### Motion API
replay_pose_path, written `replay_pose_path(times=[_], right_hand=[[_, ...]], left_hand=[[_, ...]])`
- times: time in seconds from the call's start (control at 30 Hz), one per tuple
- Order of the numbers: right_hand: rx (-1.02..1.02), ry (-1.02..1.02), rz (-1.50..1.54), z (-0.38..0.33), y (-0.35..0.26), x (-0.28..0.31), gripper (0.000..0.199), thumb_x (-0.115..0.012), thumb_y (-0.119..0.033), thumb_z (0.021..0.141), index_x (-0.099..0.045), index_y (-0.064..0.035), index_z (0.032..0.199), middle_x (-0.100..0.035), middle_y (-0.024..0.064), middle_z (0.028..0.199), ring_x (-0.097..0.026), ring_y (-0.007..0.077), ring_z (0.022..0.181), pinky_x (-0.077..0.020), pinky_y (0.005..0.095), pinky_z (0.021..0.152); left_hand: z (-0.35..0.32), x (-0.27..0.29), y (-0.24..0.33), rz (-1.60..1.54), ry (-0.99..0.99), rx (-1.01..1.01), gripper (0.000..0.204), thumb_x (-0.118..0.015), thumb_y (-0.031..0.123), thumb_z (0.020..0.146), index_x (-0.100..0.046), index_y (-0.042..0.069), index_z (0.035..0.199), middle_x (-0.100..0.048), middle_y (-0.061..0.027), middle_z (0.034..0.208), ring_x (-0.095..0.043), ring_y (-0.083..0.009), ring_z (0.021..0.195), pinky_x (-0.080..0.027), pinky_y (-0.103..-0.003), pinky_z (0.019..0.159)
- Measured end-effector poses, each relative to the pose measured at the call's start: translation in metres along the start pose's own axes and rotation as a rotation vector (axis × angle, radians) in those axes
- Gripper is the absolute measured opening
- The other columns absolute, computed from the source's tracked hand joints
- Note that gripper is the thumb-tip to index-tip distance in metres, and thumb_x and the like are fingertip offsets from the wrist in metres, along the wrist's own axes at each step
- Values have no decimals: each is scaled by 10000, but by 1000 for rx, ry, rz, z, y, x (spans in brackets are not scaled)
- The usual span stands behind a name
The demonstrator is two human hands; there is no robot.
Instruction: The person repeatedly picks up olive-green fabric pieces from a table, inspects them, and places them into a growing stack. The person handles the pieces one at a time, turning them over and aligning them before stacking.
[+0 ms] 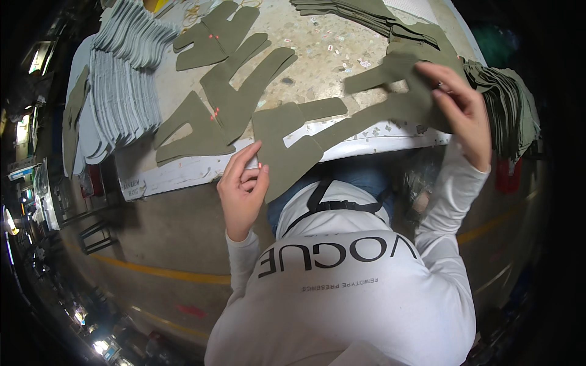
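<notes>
My left hand [241, 192] pinches the left edge of a flat olive-green cut-out piece [285, 161] at the table's front edge, with a small red mark beside the thumb. The piece has forked arms and partly hangs past the edge. On the right, my right hand [461, 110] is curled with thumb and forefinger close together at another olive cut-out piece [415, 91]. That piece is blurred by motion, and its arms reach left over the table. Whatever lies right between those fingertips is hard to make out.
More olive cut-outs with red marks [235, 91] lie on the worn, speckled table [323, 46]. A tall stack of pale grey-blue pieces [122, 97] stands at the left. Olive stacks lie at the back [366, 15] and hang over the right edge [503, 107].
</notes>
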State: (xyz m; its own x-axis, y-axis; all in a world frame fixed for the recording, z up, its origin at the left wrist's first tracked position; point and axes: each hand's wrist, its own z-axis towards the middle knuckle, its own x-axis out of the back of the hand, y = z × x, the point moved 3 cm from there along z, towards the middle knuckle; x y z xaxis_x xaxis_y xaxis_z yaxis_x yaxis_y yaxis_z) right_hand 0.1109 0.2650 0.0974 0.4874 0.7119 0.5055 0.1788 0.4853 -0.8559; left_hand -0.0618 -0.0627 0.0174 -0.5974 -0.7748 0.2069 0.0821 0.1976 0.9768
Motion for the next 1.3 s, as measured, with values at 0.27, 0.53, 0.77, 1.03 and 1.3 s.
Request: replay_pose_path(times=[0.27,0.53,0.77,1.03,1.3], right_hand=[[205,147,-199,6,-59,-28,413,-502,77,799,-660,-3,1172,-650,112,1142,-620,176,896,-476,256,772],[202,-137,-81,-15,-62,-181,463,-585,87,768,-568,50,1229,-569,196,1185,-655,360,876,-531,404,773],[297,-62,-2,-18,-63,-196,454,-624,0,798,-542,49,1242,-552,224,1126,-640,407,835,-532,429,734],[444,-303,-89,22,-79,-125,274,-613,11,758,-690,25,1021,-648,190,973,-643,386,874,-523,428,763],[560,-178,-84,67,-79,1,346,-579,37,867,-665,-28,1196,-669,98,1164,-622,175,1033,-481,296,864]], left_hand=[[-2,3,-2,-75,66,61,403,-536,-65,911,-540,-51,1314,-625,-185,1225,-673,-116,868,-525,-185,637],[-6,-8,21,-172,48,42,425,-543,-51,927,-507,-32,1351,-612,-192,1240,-676,-130,901,-567,-225,685],[-1,-22,32,-153,-30,2,455,-519,-61,926,-477,-20,1377,-599,-196,1255,-691,-194,947,-601,-273,727],[58,26,15,234,274,-51,279,-591,51,945,-620,-31,1210,-696,-122,1034,-687,-118,803,-538,-221,646],[112,41,0,904,382,-200,345,-775,257,782,-706,24,1026,-654,-90,824,-632,-242,675,-496,-376,673]])
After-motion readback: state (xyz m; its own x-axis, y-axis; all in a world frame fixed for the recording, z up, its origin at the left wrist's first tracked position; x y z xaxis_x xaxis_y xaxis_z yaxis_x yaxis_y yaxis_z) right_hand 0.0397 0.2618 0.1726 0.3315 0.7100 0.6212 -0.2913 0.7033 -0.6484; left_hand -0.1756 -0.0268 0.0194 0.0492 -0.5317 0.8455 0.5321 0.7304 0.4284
